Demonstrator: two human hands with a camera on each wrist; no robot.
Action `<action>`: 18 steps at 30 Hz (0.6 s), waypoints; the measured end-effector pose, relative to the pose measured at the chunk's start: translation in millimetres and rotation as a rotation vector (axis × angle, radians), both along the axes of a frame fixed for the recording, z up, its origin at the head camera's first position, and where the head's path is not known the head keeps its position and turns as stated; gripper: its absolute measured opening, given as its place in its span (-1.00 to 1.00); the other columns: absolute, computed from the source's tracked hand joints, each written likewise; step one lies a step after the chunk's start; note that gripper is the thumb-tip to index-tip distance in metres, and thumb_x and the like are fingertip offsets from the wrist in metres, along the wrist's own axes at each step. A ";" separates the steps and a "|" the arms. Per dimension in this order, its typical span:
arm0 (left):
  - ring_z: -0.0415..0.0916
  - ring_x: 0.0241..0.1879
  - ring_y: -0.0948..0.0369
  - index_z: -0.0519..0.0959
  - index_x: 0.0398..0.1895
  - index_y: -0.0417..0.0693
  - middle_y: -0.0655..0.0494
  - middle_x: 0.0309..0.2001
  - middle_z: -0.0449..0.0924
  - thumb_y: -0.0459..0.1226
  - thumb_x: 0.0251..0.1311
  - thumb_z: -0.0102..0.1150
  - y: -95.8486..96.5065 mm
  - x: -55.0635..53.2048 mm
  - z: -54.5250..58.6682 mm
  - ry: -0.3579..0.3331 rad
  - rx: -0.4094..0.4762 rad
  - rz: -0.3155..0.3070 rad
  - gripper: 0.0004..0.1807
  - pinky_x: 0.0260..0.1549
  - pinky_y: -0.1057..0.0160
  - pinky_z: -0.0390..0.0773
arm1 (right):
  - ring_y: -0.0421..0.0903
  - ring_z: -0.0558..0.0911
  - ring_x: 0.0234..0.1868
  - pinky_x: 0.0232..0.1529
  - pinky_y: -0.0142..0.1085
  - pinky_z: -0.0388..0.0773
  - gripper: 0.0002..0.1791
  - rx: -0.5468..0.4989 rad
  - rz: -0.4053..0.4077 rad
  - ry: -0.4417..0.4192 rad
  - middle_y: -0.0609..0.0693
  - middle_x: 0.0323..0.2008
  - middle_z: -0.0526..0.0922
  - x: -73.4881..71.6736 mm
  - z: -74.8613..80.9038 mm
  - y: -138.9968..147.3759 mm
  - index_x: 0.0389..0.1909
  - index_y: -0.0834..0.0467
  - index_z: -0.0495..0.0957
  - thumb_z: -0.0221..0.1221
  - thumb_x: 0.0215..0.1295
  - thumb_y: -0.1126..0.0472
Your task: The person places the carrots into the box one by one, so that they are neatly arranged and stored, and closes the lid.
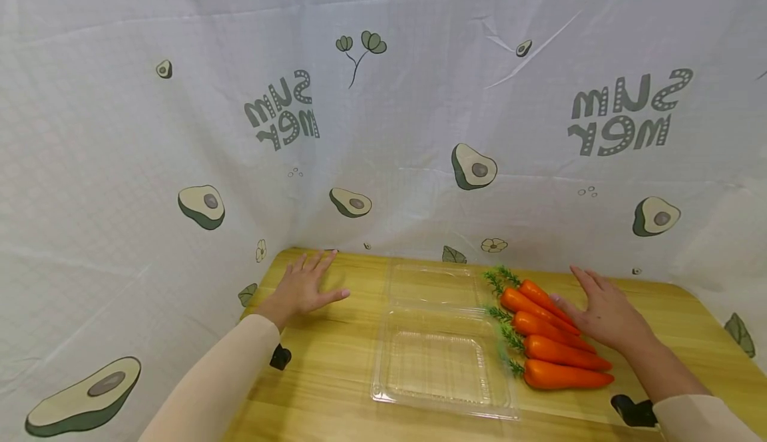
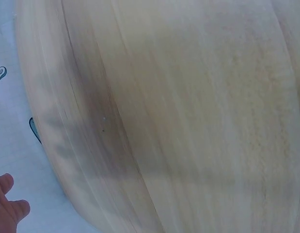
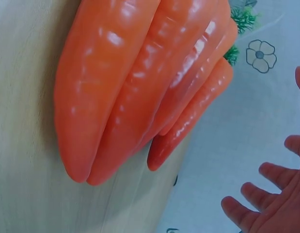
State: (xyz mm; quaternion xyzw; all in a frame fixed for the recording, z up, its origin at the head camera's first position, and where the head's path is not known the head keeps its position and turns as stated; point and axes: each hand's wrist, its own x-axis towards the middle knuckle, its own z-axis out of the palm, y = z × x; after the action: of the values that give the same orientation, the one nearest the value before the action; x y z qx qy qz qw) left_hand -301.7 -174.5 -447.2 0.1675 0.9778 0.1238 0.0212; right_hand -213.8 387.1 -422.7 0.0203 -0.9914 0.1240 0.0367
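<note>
Several orange carrots with green leafy tops lie side by side on the table, their tips toward the right. Just left of them is a clear plastic clamshell box, its lid folded back toward the wall. My right hand hovers over the right side of the carrots with fingers spread, holding nothing. In the right wrist view that hand is apart from the carrots. My left hand has its fingers spread near the table's back left corner and holds nothing; the left wrist view catches only its fingers.
The wood-grain table has rounded back corners. A white cloth printed with avocados and lettering hangs behind it and along the sides. A small black object shows by the left forearm, another black piece by the right wrist.
</note>
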 end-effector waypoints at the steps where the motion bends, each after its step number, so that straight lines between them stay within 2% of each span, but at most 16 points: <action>1: -0.15 0.59 -0.36 -0.08 0.68 0.23 -0.13 0.65 -0.04 0.49 0.22 -0.04 0.0 0.6 0.1 0.000 0.005 -0.002 0.09 0.47 -0.47 -0.09 | 0.66 0.15 0.32 0.24 0.57 0.11 0.07 -0.004 -0.004 -0.003 0.64 0.40 0.09 0.4 0.3 -0.2 0.56 0.39 -0.05 0.02 0.44 -0.37; 11: -0.08 0.58 -0.35 -0.06 0.68 0.17 -0.10 0.64 0.03 0.43 0.27 -0.02 2.2 2.2 3.0 0.009 0.031 -0.041 0.06 0.53 -0.35 -0.06 | 0.65 0.14 0.33 0.22 0.58 0.11 0.07 -0.060 -0.021 -0.023 0.64 0.41 0.09 1.5 5.0 -3.3 0.59 0.35 -0.10 -0.03 0.46 -0.39; 15: -0.06 0.58 -0.34 -0.10 0.69 0.21 -0.08 0.64 0.04 0.44 0.28 -0.02 3.3 3.1 4.1 -0.007 0.041 -0.044 0.05 0.53 -0.33 -0.05 | 0.65 0.16 0.33 0.19 0.59 0.14 0.06 -0.083 -0.023 -0.019 0.64 0.41 0.11 3.2 7.8 -6.4 0.59 0.33 -0.09 -0.05 0.46 -0.40; 18: -0.02 0.57 -0.32 -0.13 0.69 0.27 -0.06 0.64 0.05 0.45 0.27 -0.03 3.8 4.0 4.1 -0.018 0.048 -0.037 0.05 0.50 -0.36 0.04 | 0.65 0.17 0.32 0.17 0.60 0.16 0.03 -0.109 -0.016 -0.015 0.65 0.40 0.13 5.6 9.2 -8.3 0.59 0.34 -0.05 -0.04 0.48 -0.37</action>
State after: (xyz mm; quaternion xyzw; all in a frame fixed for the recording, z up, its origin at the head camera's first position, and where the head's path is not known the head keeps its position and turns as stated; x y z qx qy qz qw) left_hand -297.7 -170.7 -443.1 0.1848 0.9711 0.1484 0.0281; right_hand -208.2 378.7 -413.5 0.0096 -0.9836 0.1774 0.0315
